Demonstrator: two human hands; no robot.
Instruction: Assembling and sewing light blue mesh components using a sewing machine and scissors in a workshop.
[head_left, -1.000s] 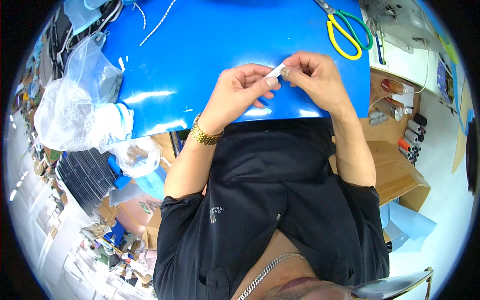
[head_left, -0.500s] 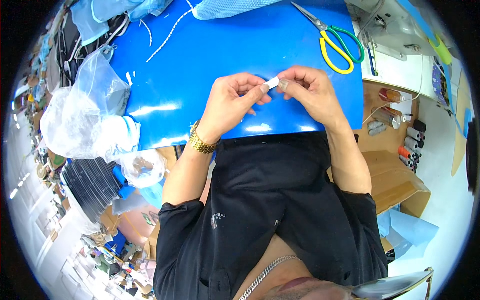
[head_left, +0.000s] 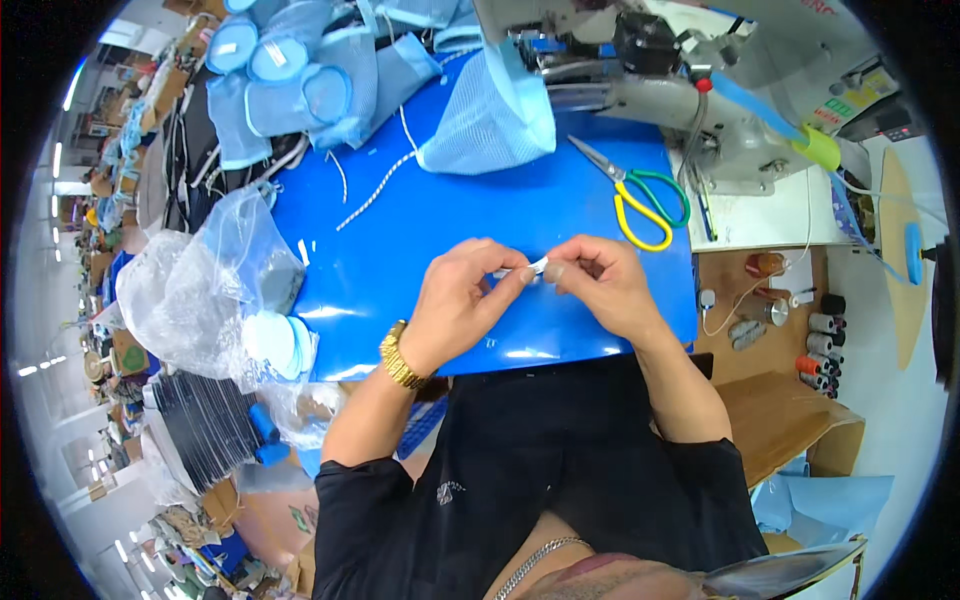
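Observation:
A small white strip (head_left: 539, 267) is pinched between the fingertips of both my hands, just above the blue tabletop (head_left: 400, 325). My left hand (head_left: 462, 298) grips its left end between thumb and fingers; my right hand (head_left: 606, 288) has the other end. Fingers cover much of the strip, and it looks bent. Beyond my hands lies a light blue mesh bag (head_left: 485, 125) with a speckled cord (head_left: 378, 186) trailing from it. Scissors (head_left: 615, 172) with one yellow and one green handle rest to the far right, blades apart.
A sewing machine (head_left: 735, 135) stands at the back right. More blue mesh bags (head_left: 290, 110) are heaped at the back left. Along the left edge sit a clear plastic bag (head_left: 165, 295) and pale round discs (head_left: 268, 340). Thread spools (head_left: 822, 343) and a cardboard box (head_left: 790, 425) are at right.
The view has tilted up, bringing the sewing machine and heaped mesh bags into sight. Both hands keep their pinch on the white strip, which showed flatter before and now looks bent.

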